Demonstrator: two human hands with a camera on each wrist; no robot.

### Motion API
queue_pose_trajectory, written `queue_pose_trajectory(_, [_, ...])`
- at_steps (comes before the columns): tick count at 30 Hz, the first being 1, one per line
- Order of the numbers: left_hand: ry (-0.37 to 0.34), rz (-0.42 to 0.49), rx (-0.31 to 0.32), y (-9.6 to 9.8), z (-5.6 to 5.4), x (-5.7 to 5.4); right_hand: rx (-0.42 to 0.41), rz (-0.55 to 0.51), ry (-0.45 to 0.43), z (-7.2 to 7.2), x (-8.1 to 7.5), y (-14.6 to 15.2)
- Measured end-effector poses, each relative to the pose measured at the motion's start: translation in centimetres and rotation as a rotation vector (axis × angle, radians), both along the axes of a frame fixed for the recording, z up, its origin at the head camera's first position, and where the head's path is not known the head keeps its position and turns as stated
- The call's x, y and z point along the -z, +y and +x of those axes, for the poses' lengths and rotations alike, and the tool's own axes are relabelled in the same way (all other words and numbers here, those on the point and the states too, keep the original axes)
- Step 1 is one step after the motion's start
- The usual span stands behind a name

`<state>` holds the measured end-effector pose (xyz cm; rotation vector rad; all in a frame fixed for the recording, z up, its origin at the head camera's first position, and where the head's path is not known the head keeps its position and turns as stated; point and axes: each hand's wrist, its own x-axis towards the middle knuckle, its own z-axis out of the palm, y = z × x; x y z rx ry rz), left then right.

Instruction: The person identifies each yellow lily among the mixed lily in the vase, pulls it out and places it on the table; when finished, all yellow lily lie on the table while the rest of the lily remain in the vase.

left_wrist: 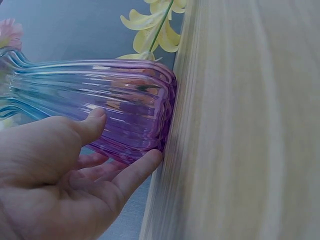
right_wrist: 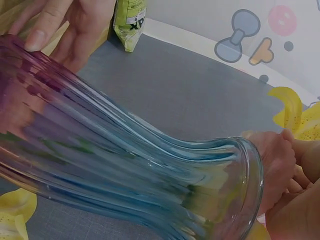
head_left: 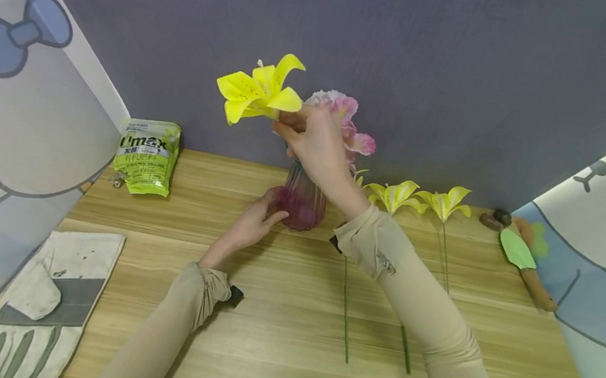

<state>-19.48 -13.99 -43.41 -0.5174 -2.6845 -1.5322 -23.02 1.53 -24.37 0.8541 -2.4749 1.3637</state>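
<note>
A ribbed glass vase [head_left: 304,200], purple at the base and bluish toward its neck, stands upright on the wooden table. My left hand [head_left: 252,222] holds it low on its left side; the left wrist view shows the thumb on the near face of the vase [left_wrist: 125,97] and fingers around its lower edge. Above the vase mouth, my right hand [head_left: 321,147] pinches a yellow lily [head_left: 263,91] just under its bloom. Most of that stem is hidden. Pink flowers [head_left: 363,144] show behind the right hand, by the vase's top.
More yellow lilies [head_left: 394,196] lie on the table to the right, stems toward me. A green fertilizer bag [head_left: 147,159] stands at the back left, and gardening gloves [head_left: 49,302] lie front left. At far right are a green-bladed trowel [head_left: 519,251] and dark stones [head_left: 491,221].
</note>
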Motion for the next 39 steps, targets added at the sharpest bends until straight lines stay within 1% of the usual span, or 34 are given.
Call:
queue_pose_trajectory(5, [-0.017,0.006,0.002,-0.1,0.1,0.0,0.006,-0.023,-0.036,0.2,0.2,0.2])
queue_pose_trajectory(11, [-0.048,0.037,0.014,-0.1,0.0,0.2,0.030,-0.006,-0.001,0.2,0.3,0.4])
queue_pose_trajectory(16, [-0.049,0.046,0.013,-0.1,0.1,0.2,0.036,-0.051,-0.017,0.5,0.3,0.9])
queue_pose_trajectory(23, [-0.025,0.054,0.009,0.0,0.1,0.2,0.065,-0.176,0.014,1.3,0.6,2.4])
queue_pose_trajectory(27, [-0.039,0.056,0.010,0.1,0.0,0.1,0.088,-0.231,0.000,1.6,0.6,3.4])
queue_pose_trajectory(32, [-0.033,0.046,0.007,0.1,-0.1,0.2,0.119,-0.286,-0.015,1.5,0.8,4.6])
queue_pose_trajectory(34, [-0.021,0.045,0.008,0.1,-0.2,0.2,0.107,-0.335,-0.022,1.3,1.1,5.0])
queue_pose_trajectory(39, [-0.010,0.044,0.011,0.1,-0.1,0.1,0.023,-0.493,-0.038,1.0,1.9,5.9])
